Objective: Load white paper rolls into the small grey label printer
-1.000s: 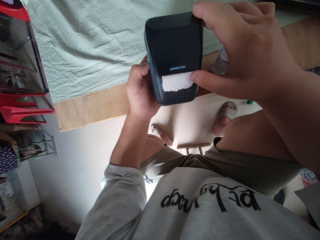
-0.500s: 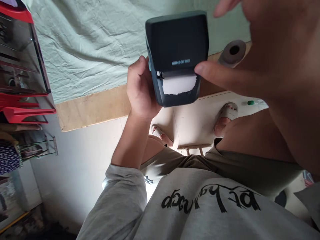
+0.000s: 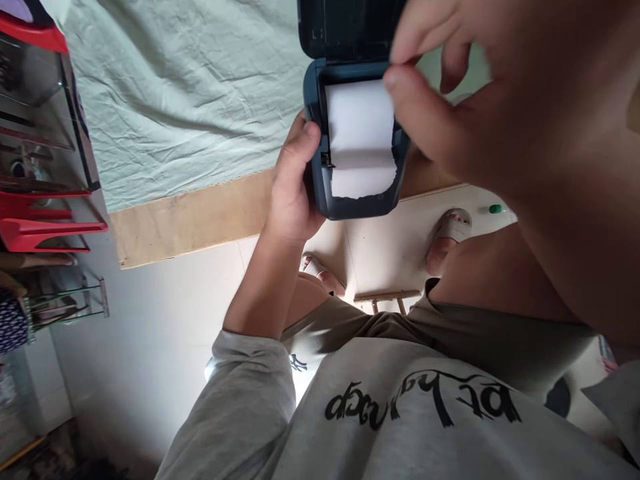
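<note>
In the head view, the dark blue rounded plastic printer [image 3: 353,209] is near twelve o'clock, above the pale tiled floor [image 3: 150,333]. Its black plastic lid [image 3: 345,33] stands open at the twelve o'clock side of the body. Inside lies the white paper roll [image 3: 360,120], with its torn end hanging toward six o'clock. The left hand [image 3: 295,183] is clamped on the printer from about eight o'clock, thumb on the side wall. The right hand [image 3: 480,113] is at two o'clock of the printer; its thumb and a finger come close together beside the rim, but I cannot tell if they grip anything. The wrinkled pale green cloth [image 3: 190,87] spreads at eleven o'clock.
</note>
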Demonstrator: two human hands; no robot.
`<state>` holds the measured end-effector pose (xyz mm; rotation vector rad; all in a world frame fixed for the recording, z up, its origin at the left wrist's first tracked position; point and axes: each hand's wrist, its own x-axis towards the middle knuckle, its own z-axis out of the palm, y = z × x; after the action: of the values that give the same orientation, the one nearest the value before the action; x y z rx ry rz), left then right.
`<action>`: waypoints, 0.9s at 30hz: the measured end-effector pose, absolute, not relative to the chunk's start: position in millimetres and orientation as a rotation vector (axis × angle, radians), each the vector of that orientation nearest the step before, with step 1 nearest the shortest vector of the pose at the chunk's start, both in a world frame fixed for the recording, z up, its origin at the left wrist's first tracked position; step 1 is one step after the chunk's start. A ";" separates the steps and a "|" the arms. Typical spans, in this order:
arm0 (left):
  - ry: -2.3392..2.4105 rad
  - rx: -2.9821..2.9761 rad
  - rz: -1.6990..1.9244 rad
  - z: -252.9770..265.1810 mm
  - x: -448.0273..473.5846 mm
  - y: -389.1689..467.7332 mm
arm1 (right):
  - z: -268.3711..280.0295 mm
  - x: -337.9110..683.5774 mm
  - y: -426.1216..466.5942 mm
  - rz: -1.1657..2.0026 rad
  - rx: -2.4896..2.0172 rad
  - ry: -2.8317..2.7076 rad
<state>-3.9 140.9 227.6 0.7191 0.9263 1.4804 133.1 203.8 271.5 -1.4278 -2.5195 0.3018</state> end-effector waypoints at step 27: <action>0.990 0.748 1.450 228.5 -3.9 140.2 | 279.8 123.6 207.6 0.028 -1.354 -2.918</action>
<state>-3.9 140.2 228.5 0.7480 0.9903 1.4505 123.6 207.6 279.8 -1.3537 -2.9180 0.0277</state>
